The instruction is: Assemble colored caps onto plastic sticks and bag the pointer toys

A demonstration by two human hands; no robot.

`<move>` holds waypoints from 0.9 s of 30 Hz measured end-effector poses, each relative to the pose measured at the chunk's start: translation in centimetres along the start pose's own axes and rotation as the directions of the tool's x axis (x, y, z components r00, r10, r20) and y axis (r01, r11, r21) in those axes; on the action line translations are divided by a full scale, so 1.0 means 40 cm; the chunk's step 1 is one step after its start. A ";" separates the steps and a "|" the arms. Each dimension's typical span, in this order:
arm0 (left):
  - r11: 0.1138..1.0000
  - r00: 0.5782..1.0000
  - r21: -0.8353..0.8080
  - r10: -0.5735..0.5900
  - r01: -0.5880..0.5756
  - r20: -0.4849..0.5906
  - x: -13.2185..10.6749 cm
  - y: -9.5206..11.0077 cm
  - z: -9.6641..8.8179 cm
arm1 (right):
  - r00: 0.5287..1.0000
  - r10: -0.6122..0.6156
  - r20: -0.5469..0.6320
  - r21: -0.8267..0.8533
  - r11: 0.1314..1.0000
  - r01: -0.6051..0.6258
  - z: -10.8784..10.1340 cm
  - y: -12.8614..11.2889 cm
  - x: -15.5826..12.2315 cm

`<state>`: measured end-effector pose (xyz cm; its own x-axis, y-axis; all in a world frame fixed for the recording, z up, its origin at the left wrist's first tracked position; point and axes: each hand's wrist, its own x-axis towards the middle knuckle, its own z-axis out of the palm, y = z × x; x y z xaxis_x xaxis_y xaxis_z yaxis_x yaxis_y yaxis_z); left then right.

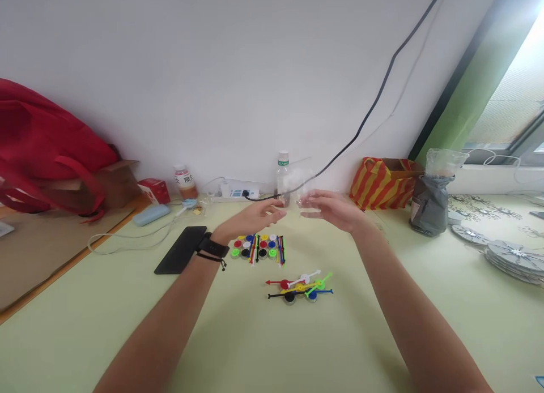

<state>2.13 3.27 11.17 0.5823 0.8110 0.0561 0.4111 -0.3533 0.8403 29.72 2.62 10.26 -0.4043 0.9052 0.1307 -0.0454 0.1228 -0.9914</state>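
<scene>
My left hand (pixel 255 216) reaches forward over the table, its fingers apart and nothing visible in them. Facing it, my right hand (pixel 334 208) has its fingers stretched out. Between and just beyond them is some clear, crumpled plastic (pixel 298 183); whether the fingertips touch it I cannot tell. A transparent bottle (pixel 283 175) with a green label stands behind my left fingertips. Below my hands lies a loose cluster of coloured arrow spinners on round bases (pixel 300 287). Beside my left wrist, coloured round discs (pixel 263 244) and bundled arrows (pixel 281 250) lie in two sets.
A black tablet-like slab (pixel 181 250) lies under my left wrist. A power strip (pixel 238 193) with a black cable runs along the wall. Left are a drink bottle (pixel 185 183) and red bag (pixel 46 132); right, a striped bag (pixel 385 183), grey bag (pixel 430 206) and stacked grey discs (pixel 516 260).
</scene>
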 end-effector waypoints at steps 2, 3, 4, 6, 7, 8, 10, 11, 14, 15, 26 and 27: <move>0.980 0.998 -0.198 0.017 -0.005 0.058 0.018 -0.017 0.027 | 0.999 0.015 0.044 0.090 0.996 -0.019 0.032 0.003 0.006; 0.967 0.999 -0.255 0.025 -0.013 0.043 0.025 -0.025 0.036 | 0.998 0.036 0.055 0.107 0.993 -0.042 0.044 0.009 0.010; 0.956 0.999 -0.292 0.027 -0.018 0.026 0.030 -0.034 0.041 | 0.996 0.065 0.058 0.105 0.992 -0.071 0.052 0.016 0.014; 0.945 1.000 -0.326 0.013 -0.021 -0.027 0.037 -0.051 0.042 | 0.991 0.132 0.038 0.057 0.989 -0.134 0.060 0.033 0.021; 0.944 0.999 -0.331 0.001 -0.015 -0.044 0.038 -0.060 0.039 | 0.987 0.160 0.023 0.020 0.987 -0.160 0.060 0.041 0.023; 0.944 0.999 -0.330 -0.013 -0.005 -0.053 0.038 -0.069 0.033 | 0.984 0.178 0.010 -0.017 0.984 -0.178 0.059 0.049 0.026; 0.950 0.999 -0.311 -0.038 0.025 -0.036 0.033 -0.086 0.018 | 0.983 0.181 -0.007 -0.064 0.981 -0.181 0.053 0.062 0.030; 0.954 0.999 -0.296 -0.045 0.037 -0.019 0.030 -0.093 0.010 | 0.984 0.177 -0.011 -0.076 0.981 -0.177 0.051 0.068 0.032; 0.973 0.999 -0.225 -0.035 0.040 0.025 0.019 -0.111 -0.015 | 0.980 0.198 0.007 -0.127 0.972 -0.196 0.043 0.074 0.032; 0.980 0.999 -0.193 -0.033 0.038 0.031 0.016 -0.115 -0.023 | 0.974 0.227 0.023 -0.169 0.961 -0.220 0.039 0.071 0.028; 0.964 0.994 -0.265 0.026 0.004 0.109 0.009 -0.076 -0.024 | 0.995 -0.032 0.096 -0.471 0.879 0.073 0.059 -0.054 -0.023; 0.952 0.991 -0.306 0.038 0.004 0.132 0.006 -0.071 -0.024 | 0.995 -0.088 0.037 -0.489 0.867 0.095 0.069 -0.055 -0.018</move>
<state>0.42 4.94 9.31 0.6849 0.7285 0.0165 0.1793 -0.1904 0.9652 27.61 0.57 12.33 -0.4322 0.8753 0.2172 0.3688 0.3913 -0.8431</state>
